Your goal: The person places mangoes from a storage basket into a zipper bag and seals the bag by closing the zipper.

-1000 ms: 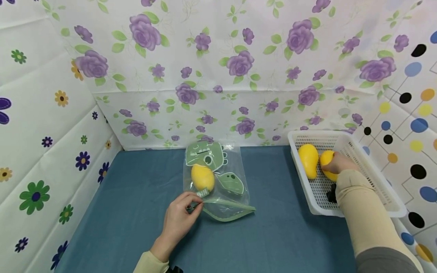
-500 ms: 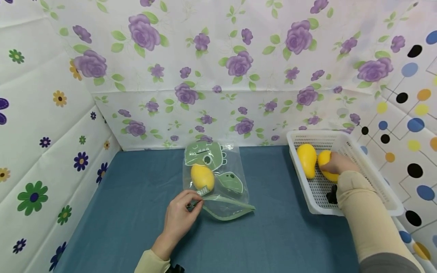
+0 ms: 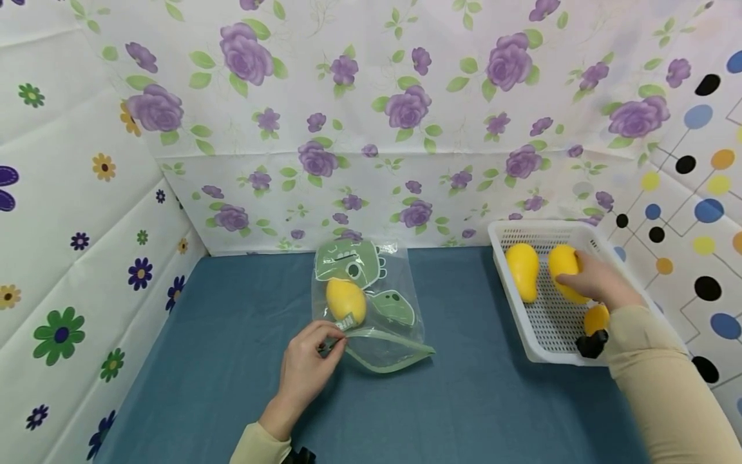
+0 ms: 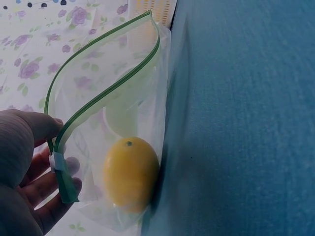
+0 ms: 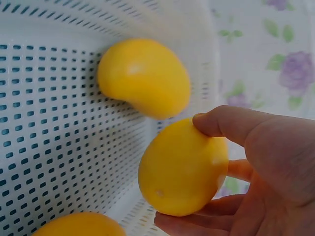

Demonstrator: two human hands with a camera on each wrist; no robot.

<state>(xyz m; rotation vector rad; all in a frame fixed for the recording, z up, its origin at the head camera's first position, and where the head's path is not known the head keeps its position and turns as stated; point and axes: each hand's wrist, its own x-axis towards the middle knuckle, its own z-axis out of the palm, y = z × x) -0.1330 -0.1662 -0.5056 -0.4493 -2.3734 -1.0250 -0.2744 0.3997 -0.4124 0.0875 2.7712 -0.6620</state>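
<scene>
A clear zip bag (image 3: 377,303) with green dinosaur prints lies on the blue table, one yellow mango (image 3: 346,301) inside it. My left hand (image 3: 332,346) pinches the bag's near zip edge by the green slider (image 4: 64,179), and the mouth (image 4: 106,73) gapes open above the bagged mango (image 4: 130,177). At the right, my right hand (image 3: 574,278) grips a yellow mango (image 3: 563,264) inside the white basket (image 3: 503,291). In the right wrist view the thumb and fingers (image 5: 224,125) curl round that mango (image 5: 172,169), held off the mesh floor.
Two more mangoes stay in the basket: one at its left side (image 3: 523,270) and one near its front (image 3: 596,318). Flower-print sheets wall in the back and left, a dotted sheet the right. Bare blue tabletop (image 3: 475,399) lies between bag and basket.
My right hand has raised its mango and shifted right in the basket, uncovering a third mango near the front. The left hand and the bag have stayed put.
</scene>
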